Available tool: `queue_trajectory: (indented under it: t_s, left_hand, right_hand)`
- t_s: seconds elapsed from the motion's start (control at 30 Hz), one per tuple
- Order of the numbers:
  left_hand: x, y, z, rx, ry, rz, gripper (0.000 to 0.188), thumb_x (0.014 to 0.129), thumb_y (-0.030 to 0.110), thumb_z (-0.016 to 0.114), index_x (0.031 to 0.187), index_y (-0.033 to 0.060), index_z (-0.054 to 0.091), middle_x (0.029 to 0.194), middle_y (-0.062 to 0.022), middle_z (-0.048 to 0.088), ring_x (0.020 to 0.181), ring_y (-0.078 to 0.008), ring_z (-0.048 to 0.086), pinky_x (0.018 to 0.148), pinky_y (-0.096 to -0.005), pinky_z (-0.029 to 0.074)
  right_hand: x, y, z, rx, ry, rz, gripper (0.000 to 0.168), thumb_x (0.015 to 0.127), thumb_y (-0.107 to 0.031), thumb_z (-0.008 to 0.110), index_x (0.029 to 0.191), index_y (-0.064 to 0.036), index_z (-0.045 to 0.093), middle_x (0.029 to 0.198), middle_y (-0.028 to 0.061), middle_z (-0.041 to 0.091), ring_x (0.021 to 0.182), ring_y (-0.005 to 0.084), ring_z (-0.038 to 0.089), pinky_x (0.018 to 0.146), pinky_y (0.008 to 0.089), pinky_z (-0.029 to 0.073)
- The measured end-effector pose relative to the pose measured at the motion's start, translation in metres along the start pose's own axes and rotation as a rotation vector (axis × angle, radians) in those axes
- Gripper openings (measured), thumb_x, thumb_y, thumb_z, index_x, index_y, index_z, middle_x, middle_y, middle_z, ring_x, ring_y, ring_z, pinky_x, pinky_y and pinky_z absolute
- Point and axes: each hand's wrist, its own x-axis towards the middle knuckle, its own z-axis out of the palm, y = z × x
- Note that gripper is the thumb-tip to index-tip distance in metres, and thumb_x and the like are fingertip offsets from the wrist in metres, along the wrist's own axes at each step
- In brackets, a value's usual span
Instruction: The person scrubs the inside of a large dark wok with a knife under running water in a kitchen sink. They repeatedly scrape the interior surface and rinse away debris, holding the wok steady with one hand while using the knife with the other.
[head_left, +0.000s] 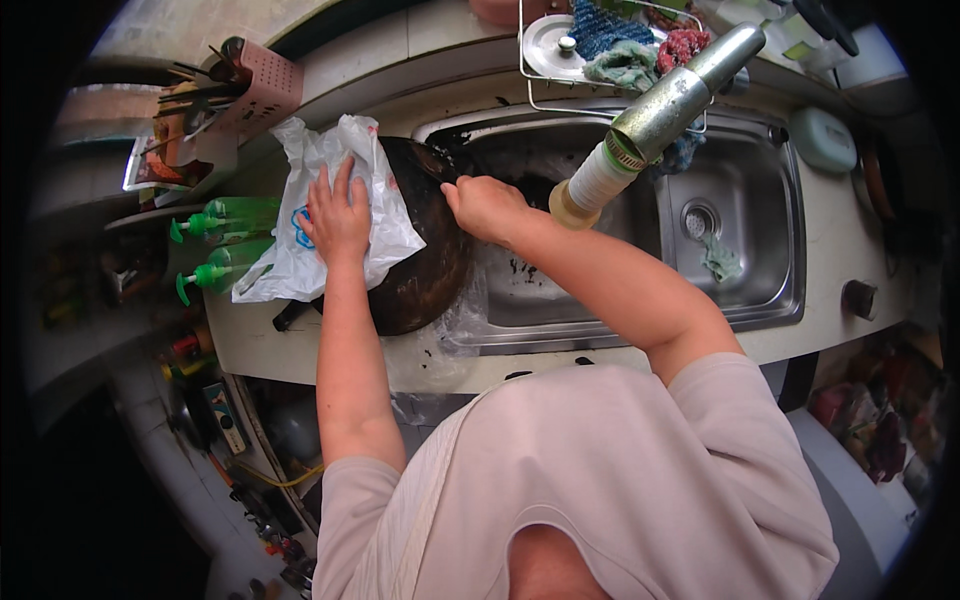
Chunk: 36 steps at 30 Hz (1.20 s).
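A dark, scorched wok (427, 262) lies bottom up across the counter and the left rim of the steel sink (570, 300), its dark handle poking out at the lower left. My left hand (339, 214) rests flat, fingers apart, on a crumpled white plastic bag (390, 232) draped over the wok's left part. At the wok's right edge, my right hand (487, 206) is closed on something thin and dark; whether it is a tool or a part of the wok cannot be told. Black flakes lie in the basin and on the rim near it.
Green pump bottles (225, 266) stand left of the bag. A metal faucet with a wrapped hose (600, 180) hangs over the basin. Behind it, a wire rack (525, 75) holds a lid and scrubbing cloths. A pink utensil basket (274, 90) is at upper left. Clear plastic film (457, 322) lies by the sink's front.
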Motion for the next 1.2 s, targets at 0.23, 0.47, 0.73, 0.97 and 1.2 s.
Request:
queue_trajectory:
  t_s: [0.23, 0.47, 0.73, 0.97, 1.2]
  left_hand:
    - [0.001, -0.003, 0.0, 0.008, -0.015, -0.01, 0.042, 0.093, 0.044, 0.044, 0.134, 0.0401, 0.049, 0.146, -0.0019, 0.041, 0.136, -0.0258, 0.035, 0.107, -0.0623, 0.017]
    - [0.007, -0.003, -0.001, 0.009, -0.045, -0.012, 0.043, 0.093, 0.046, 0.042, 0.136, 0.0408, 0.047, 0.148, -0.001, 0.039, 0.137, -0.0247, 0.034, 0.107, -0.063, 0.016]
    - [0.002, -0.002, -0.001, 0.011, -0.071, -0.033, 0.044, 0.093, 0.046, 0.042, 0.136, 0.0411, 0.046, 0.148, -0.0009, 0.038, 0.137, -0.0248, 0.033, 0.108, -0.0621, 0.016]
    - [0.002, -0.004, -0.001, 0.009, -0.053, -0.03, 0.044, 0.093, 0.045, 0.044, 0.137, 0.0412, 0.046, 0.148, -0.0013, 0.039, 0.137, -0.025, 0.033, 0.108, -0.0621, 0.016]
    - [0.004, -0.002, -0.006, 0.009, -0.071, -0.031, 0.043, 0.093, 0.045, 0.044, 0.135, 0.0397, 0.049, 0.146, -0.0031, 0.041, 0.136, -0.0261, 0.034, 0.108, -0.0619, 0.016]
  right_hand:
    - [0.01, -0.005, 0.002, -0.042, 0.021, -0.03, 0.047, 0.098, -0.04, 0.037, 0.095, -0.002, 0.065, 0.097, 0.02, 0.067, 0.093, 0.0392, 0.063, 0.081, 0.0472, 0.05]
    - [0.013, -0.009, 0.002, -0.003, 0.081, -0.061, 0.047, 0.098, -0.039, 0.037, 0.094, -0.002, 0.067, 0.099, 0.0204, 0.067, 0.095, 0.0391, 0.063, 0.083, 0.0479, 0.05]
    - [0.002, -0.008, -0.012, -0.068, -0.036, -0.017, 0.051, 0.098, -0.041, 0.036, 0.1, -0.001, 0.067, 0.105, 0.0201, 0.066, 0.1, 0.0386, 0.062, 0.088, 0.0464, 0.048]
    - [0.03, -0.013, -0.001, -0.056, -0.028, 0.019, 0.052, 0.098, -0.042, 0.035, 0.105, -0.002, 0.067, 0.108, 0.0186, 0.066, 0.103, 0.0374, 0.061, 0.089, 0.046, 0.048]
    - [0.049, -0.006, -0.011, -0.02, -0.073, -0.001, 0.055, 0.099, -0.043, 0.033, 0.105, 0.001, 0.067, 0.107, 0.0243, 0.064, 0.103, 0.04, 0.061, 0.09, 0.0456, 0.047]
